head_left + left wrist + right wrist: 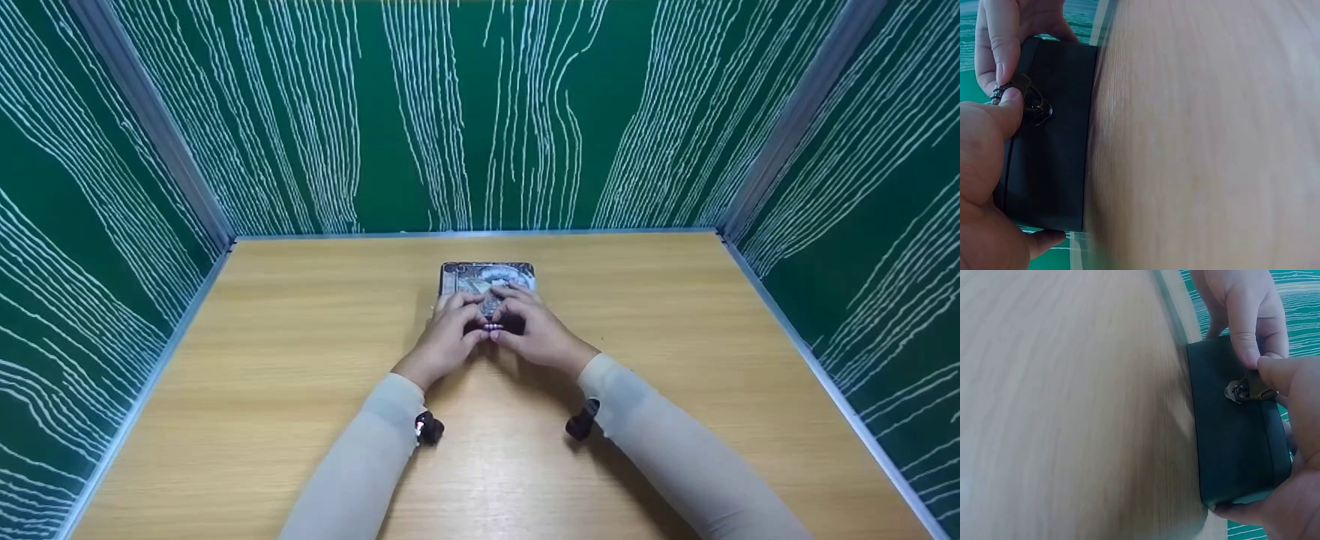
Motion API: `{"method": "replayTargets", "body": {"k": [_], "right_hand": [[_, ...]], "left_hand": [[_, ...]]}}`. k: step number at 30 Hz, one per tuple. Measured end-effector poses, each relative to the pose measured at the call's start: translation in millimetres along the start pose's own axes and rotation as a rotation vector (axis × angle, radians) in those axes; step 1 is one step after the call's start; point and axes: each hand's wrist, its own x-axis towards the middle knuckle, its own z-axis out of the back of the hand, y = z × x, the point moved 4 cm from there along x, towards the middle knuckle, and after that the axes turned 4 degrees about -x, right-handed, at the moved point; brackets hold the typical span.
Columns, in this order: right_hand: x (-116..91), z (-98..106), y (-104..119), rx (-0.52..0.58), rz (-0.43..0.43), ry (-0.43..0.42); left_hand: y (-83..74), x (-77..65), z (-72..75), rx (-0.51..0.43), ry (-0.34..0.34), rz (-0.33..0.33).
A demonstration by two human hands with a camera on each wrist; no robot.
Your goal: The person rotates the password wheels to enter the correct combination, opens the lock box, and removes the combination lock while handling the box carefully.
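Note:
A dark box with a patterned lid point(480, 276) sits on the table in front of both hands. From the metal clasp point(1234, 391) on its near side hangs a small bronze-coloured combination padlock point(1018, 83), its dials at the outer end. My left hand point(447, 335) pinches the padlock from the left, thumb on its near face and other fingers along the box. Across from it, my right hand point(541, 335) pinches the same padlock with thumb and forefinger, its remaining fingers spread over the lid and side. Fingers partly cover the dials. The lid lies closed.
The wooden table point(315, 315) extends around the box. Green panels point(390, 150) with white wavy lines rise at the back and both sides, joined by grey metal posts point(161, 112). Dark wrist cameras point(430, 428) sit at both sleeves.

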Motion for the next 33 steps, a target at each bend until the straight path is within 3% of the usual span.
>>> {"method": "replayTargets", "body": {"k": [33], "right_hand": [[-1.9,-0.5,-0.4,-0.001,-0.005,0.006]], "left_hand": [[0.0,1.2,-0.8,0.012,0.006,0.012]]}}
